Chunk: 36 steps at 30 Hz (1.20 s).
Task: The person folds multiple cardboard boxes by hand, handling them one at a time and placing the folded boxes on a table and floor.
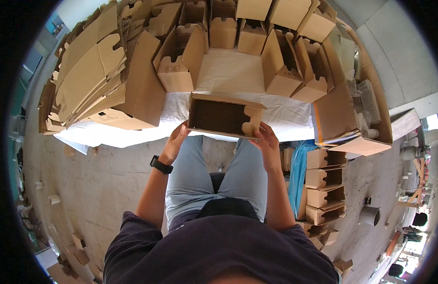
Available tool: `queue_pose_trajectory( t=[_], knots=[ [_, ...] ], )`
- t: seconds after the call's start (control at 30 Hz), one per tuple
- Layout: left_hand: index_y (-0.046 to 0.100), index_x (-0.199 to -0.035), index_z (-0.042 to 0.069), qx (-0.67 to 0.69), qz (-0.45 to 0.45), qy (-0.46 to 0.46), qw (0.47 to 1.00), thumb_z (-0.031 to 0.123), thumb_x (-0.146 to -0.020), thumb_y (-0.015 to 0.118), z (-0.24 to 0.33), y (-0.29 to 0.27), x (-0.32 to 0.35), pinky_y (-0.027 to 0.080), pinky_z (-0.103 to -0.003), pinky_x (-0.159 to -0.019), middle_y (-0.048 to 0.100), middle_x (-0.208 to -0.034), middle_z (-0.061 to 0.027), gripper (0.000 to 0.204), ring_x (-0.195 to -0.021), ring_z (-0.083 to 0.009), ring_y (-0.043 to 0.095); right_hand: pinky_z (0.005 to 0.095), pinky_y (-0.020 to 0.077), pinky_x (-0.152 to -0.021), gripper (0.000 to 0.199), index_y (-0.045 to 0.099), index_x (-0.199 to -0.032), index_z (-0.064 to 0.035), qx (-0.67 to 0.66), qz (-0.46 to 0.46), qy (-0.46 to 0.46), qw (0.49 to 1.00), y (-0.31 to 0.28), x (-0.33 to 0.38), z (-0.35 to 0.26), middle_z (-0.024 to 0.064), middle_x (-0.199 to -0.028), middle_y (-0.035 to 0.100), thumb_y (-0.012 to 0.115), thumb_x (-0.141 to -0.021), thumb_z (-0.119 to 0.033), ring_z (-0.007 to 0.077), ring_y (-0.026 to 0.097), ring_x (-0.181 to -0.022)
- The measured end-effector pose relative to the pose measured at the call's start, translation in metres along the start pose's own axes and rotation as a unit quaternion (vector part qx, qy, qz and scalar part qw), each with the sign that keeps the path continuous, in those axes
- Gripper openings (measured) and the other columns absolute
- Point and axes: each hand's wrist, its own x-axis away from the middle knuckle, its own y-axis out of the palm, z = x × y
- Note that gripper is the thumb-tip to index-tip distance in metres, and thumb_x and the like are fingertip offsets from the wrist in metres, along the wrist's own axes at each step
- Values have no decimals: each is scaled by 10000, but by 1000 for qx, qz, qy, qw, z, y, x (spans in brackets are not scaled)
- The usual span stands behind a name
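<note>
Between my two hands is an open-topped cardboard box (216, 117), long and narrow, with its dark inside facing me and a notched flap at its right end. My left hand (177, 137) grips its left end, thumb near the lower corner. At the right end, my right hand (267, 142) closes on the box close to the notched flap. The box is at the front edge of a table covered in white cloth (223, 71), above my lap. Fingers behind the box are hidden.
Flat cardboard blanks (88, 71) lean in a pile at the left. Several folded boxes (181, 66) line the table's back and sides. A large carton (339, 113) with small items stands at the right. More boxes (318, 180) are stacked beside my right leg, near blue plastic (299, 175).
</note>
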Motion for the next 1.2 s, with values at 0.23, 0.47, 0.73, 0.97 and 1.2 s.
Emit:
queue_pose_trajectory(
  t=[0.23, 0.47, 0.73, 0.97, 1.2],
  knots=[
    [262, -1403, -15, -8, 12, 8, 1000, 383, -906, 532, 31, 12, 2, 242, -326, -1073, 374, -1393, -115, 692, -1295, -203, 332, 293, 460, -877, 654, 293, -1400, -79, -60, -37, -39, 997, -7, 6, 1, 148, -1247, 511, 625, -837, -86, 200, 519, -1101],
    [313, -1377, 6, 83, 27, -30, 996, 310, -930, 500, -13, -23, 8, 286, -339, -1058, 396, -1382, -103, 571, -1266, -223, 380, 361, 510, -826, 751, 291, -1401, -175, 180, -33, -125, 975, -1, 10, -16, 117, -1202, 565, 663, -765, -28, 249, 561, -1100],
    [358, -1350, 13, -154, -57, 39, 986, 364, -976, 360, 24, 57, -16, 326, -364, -1015, 442, -1329, -118, 512, -1218, -228, 419, 372, 477, -678, 468, 467, -1183, -96, 339, 71, -69, 936, -59, 72, -38, 199, -920, 632, 579, -743, 16, 343, 631, -806],
    [351, -1357, 12, -103, -213, -11, 972, 391, -975, 337, -6, 112, -2, 300, -385, -1033, 417, -1353, -130, 539, -1249, -251, 385, 372, 485, -666, 523, 466, -1198, -120, 372, 145, -9, 917, -105, 155, -8, 186, -846, 633, 604, -719, 39, 334, 630, -776],
    [308, -1386, 11, -110, -313, -42, 942, 412, -978, 292, -26, 124, -10, 258, -412, -1059, 362, -1395, -142, 572, -1289, -270, 336, 423, 472, -658, 542, 452, -1254, -102, 338, 195, 29, 920, -95, 202, 29, 205, -794, 621, 573, -742, 31, 379, 618, -761]
  ],
)
